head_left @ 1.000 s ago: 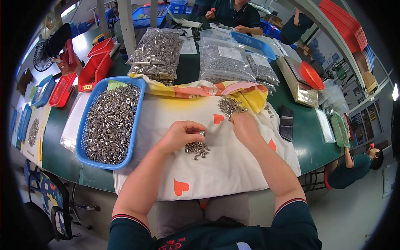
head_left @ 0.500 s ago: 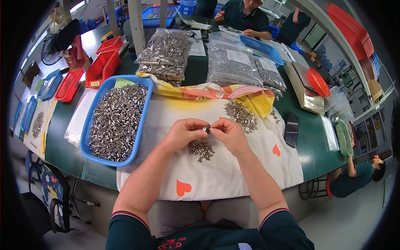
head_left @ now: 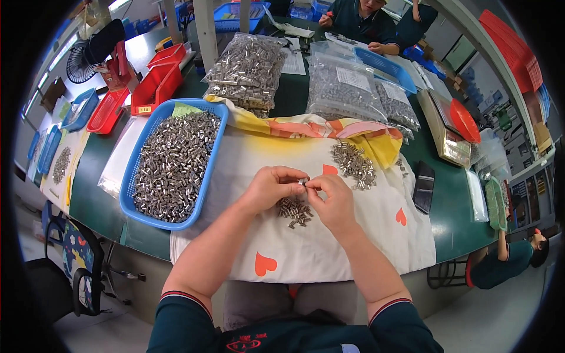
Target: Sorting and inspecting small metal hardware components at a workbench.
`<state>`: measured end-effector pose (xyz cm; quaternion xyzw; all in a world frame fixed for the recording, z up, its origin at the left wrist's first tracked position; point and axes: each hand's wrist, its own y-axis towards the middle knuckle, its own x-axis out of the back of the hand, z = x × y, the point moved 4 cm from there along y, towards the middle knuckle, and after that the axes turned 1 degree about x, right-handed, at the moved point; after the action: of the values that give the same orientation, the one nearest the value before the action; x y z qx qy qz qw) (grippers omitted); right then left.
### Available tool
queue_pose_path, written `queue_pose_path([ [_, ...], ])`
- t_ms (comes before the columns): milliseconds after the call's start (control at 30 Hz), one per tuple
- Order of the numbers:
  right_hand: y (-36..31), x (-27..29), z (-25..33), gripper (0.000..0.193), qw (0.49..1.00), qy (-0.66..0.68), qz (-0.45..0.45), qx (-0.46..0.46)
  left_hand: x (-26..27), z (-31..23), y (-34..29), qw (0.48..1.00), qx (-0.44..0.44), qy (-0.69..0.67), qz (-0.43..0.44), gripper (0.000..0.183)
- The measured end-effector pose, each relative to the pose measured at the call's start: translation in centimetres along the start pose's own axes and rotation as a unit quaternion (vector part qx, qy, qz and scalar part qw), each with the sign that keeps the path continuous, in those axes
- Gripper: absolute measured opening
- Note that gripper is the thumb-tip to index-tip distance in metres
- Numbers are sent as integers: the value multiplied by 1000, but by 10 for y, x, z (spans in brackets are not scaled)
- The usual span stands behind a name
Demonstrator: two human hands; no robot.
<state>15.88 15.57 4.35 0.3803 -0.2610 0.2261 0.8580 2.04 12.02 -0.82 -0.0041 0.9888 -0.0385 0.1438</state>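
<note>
My left hand (head_left: pixel 275 187) and my right hand (head_left: pixel 331 199) meet over a white cloth (head_left: pixel 235 170) printed with red hearts. Between the left thumb and forefinger is a small shiny metal sleeve (head_left: pixel 302 182). The right fingertips are pinched at its right side; whether they hold a second part is too small to tell. Just below the hands lies a small pile of metal sleeves (head_left: pixel 294 213), partly covered by them. Farther right on the cloth is a larger pile of similar sleeves (head_left: pixel 354 165). A blue basket (head_left: pixel 125 194) full of loose metal sleeves stands to the left.
Behind the cloth stand clear bags of metal parts (head_left: pixel 247 70) and another bagged batch (head_left: pixel 341 88). Red bins (head_left: pixel 156 88) sit at the back left. A black wallet-like case (head_left: pixel 424 187) and a scale (head_left: pixel 444 129) lie right. Other people sit across and at the right.
The whole view has shifted slightly, so things appear farther right. My right fingers have bent inward against the sleeve, while the left hand keeps its pinch.
</note>
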Motion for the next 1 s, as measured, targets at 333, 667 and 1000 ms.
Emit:
queue_pose_path([
  [333, 2, 6, -11, 10, 972, 147, 95, -159, -1, -10, -1, 999, 24, 39, 21, 25],
  [667, 5, 42, -75, 10, 956, -42, 36, -290, -6, -7, 2, 990, 37, 133, -15, 24],
  [1000, 7, 32, -76, 5, 950, -242, 102, -167, -13, -9, -6, 987, 72, 137, 50, 22],
])
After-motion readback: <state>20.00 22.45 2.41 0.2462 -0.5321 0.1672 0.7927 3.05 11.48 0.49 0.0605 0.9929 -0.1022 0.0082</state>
